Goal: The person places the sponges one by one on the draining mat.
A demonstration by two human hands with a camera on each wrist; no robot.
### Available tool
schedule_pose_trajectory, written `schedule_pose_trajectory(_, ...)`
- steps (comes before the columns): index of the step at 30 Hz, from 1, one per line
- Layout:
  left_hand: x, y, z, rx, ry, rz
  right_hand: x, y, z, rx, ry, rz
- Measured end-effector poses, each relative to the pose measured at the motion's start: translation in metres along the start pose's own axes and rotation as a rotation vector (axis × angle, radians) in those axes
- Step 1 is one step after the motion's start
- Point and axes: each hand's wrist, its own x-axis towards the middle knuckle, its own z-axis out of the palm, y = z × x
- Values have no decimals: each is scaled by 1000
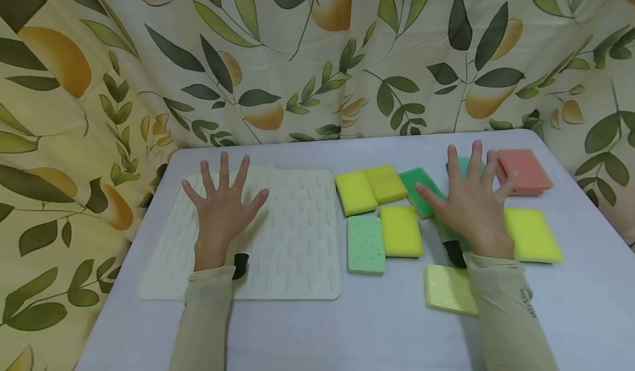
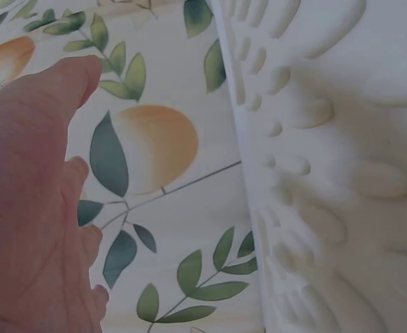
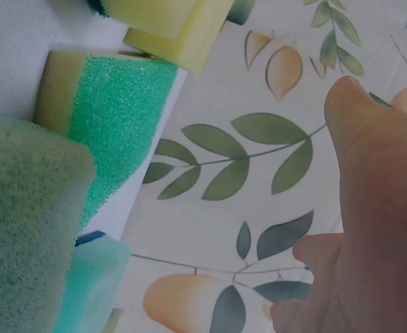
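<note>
The head view shows the left hand (image 1: 220,216) over a white ridged mat (image 1: 292,249), fingers spread apart, gripping nothing. The right hand (image 1: 471,211), fingers likewise spread, is over a group of sponges. Around it, clockwise, lie a teal sponge (image 1: 464,165) at twelve o'clock, partly behind the fingers; a pink stack (image 1: 527,168) at two; a bright yellow sponge (image 1: 533,236) at four; a pale yellow sponge (image 1: 448,289) near six-thirty; a speckled green sponge (image 1: 366,245) at eight; and a dark green sponge (image 1: 418,182) at ten. A leaf-print curtain (image 1: 317,106) hangs at twelve o'clock beyond the white table (image 1: 297,335).
</note>
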Motion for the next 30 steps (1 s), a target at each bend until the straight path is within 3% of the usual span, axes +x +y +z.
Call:
schedule_pose_trajectory(21, -5, 13, -4, -5, 27, 35, -1, -8, -3, 23, 7, -22)
schedule_pose_trajectory(26, -14, 8, -9, -22, -6, 5, -2, -7, -5, 36, -3, -22)
schedule_pose_trajectory(30, -25, -6, -11, -44, -6, 5, -1, -7, -3, 49, -6, -34)
